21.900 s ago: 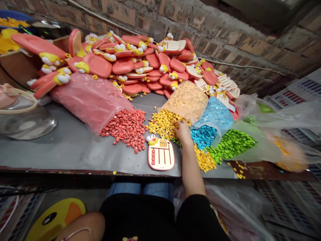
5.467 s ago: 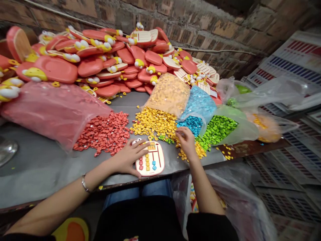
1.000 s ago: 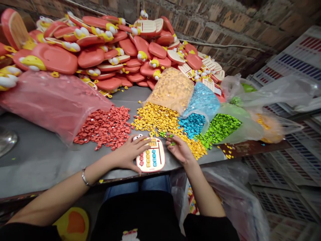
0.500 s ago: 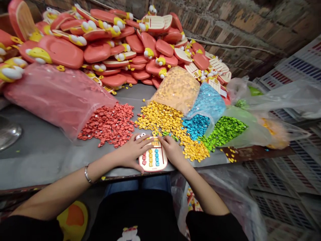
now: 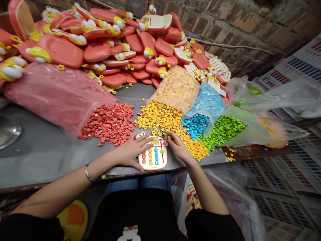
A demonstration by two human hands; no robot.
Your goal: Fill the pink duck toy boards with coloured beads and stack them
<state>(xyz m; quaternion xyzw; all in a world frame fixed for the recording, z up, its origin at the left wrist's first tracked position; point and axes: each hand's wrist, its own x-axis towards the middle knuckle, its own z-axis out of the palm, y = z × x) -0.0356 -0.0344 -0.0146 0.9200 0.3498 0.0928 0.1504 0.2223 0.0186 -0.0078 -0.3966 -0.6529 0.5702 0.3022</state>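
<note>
Brick wall (image 5: 250,26) rises behind a grey worktop (image 5: 37,160), with stacked plastic crates (image 5: 296,167) off to the right. Coral duck-shaped boards (image 5: 120,57) heap at the back, and open plastic bags (image 5: 57,100) spill red, yellow, blue and green beads (image 5: 160,117). Near the front edge, the left hand (image 5: 132,154) lies spread on a small bead board (image 5: 152,157), while the right hand (image 5: 178,149) pinches a green bead (image 5: 169,137) between its fingertips (image 5: 166,137)

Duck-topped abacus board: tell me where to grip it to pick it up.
Grip the abacus board's lower rim from the near side. That rim is bare, while the left hand covers the upper left and the right hand sits by the upper right. It lies flat, so keep it level; the coloured beads may be loose.
</note>
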